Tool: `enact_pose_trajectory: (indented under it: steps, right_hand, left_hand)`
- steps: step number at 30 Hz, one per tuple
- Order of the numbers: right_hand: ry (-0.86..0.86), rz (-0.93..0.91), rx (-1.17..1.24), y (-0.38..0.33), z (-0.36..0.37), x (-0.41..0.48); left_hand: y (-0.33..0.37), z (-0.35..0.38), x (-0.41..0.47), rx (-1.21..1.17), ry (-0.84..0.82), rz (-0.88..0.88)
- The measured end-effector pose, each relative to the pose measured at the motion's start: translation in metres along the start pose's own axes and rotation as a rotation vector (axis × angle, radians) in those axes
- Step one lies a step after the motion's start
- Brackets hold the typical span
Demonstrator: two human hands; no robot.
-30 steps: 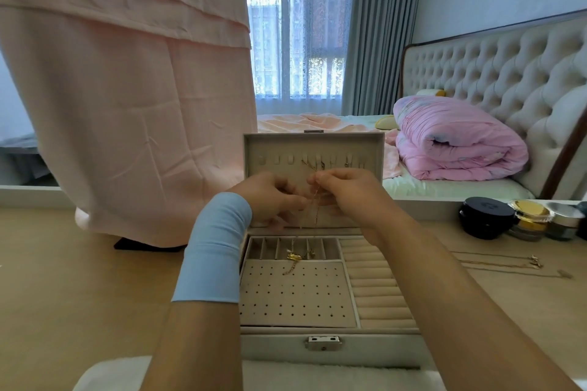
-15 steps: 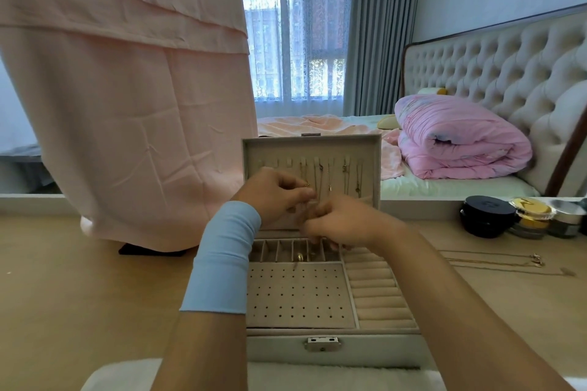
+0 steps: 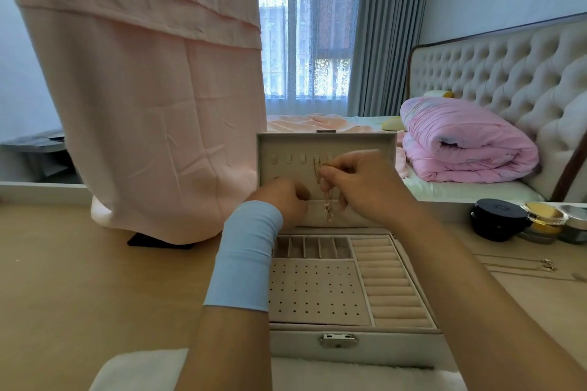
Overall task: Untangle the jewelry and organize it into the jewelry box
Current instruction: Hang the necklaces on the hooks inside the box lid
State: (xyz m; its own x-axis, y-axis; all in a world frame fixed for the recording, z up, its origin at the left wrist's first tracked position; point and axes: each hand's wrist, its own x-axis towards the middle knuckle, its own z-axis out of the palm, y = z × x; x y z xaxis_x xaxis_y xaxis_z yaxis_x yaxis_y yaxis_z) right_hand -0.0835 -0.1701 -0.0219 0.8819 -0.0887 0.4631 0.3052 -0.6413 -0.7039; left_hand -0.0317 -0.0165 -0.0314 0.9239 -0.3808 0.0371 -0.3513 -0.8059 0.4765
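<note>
Necklace [image 3: 327, 200] hangs against the jewelry box lid [image 3: 286, 149], pinched at its top by my right hand [image 3: 365, 187]. My left hand [image 3: 286, 197] is curled at the lid's foot, grip indeterminate. Risk: released loosely, it slips and re-knots.

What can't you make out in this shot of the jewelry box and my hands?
Head view, all of it:
1. Left hand: fingertips turned away, so any grip is hidden.
2. Lid hooks: those on the right sit behind the right hand.
3. Gold chain: too fine to see any knots.
4. Table chains: thin, cut off by the right edge.
</note>
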Motion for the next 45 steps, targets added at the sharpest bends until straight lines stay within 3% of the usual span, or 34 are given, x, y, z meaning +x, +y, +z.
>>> enact_pose_trajectory:
  steps: [7, 10, 13, 18, 24, 28, 35, 39, 45]
  right_hand:
    - [0.064, -0.079, -0.061, -0.013, -0.005, 0.030]
    - [0.004, -0.085, -0.120, -0.015, -0.003, 0.037]
    - [-0.090, -0.083, -0.336, -0.008, 0.008, 0.037]
    - [-0.256, 0.043, -0.503, 0.005, 0.021, 0.026]
    - [-0.294, 0.009, -0.413, 0.014, 0.014, 0.013]
    - [-0.213, -0.044, -0.276, 0.020, -0.015, -0.002]
    - [-0.146, 0.126, -0.300, 0.055, -0.094, -0.036]
    - [-0.178, 0.246, -0.389, 0.092, -0.119, -0.057]
    - [-0.297, 0.388, -0.553, 0.138, -0.119, -0.066]
  left_hand:
    - [-0.003, 0.005, 0.003, 0.036, -0.002, -0.036]
    - [-0.005, 0.002, 0.004, 0.033, 0.002, -0.029]
    - [-0.007, -0.001, 0.002, 0.006, 0.011, -0.016]
    - [-0.007, -0.001, 0.004, -0.028, 0.024, -0.020]
    - [-0.003, 0.004, 0.005, -0.035, 0.071, 0.009]
    - [0.016, 0.007, 0.004, -0.083, 0.160, 0.118]
    - [0.079, 0.046, -0.011, -0.150, 0.085, 0.379]
    - [0.111, 0.082, -0.015, -0.016, 0.005, 0.467]
    - [0.144, 0.130, 0.007, 0.361, -0.178, 0.441]
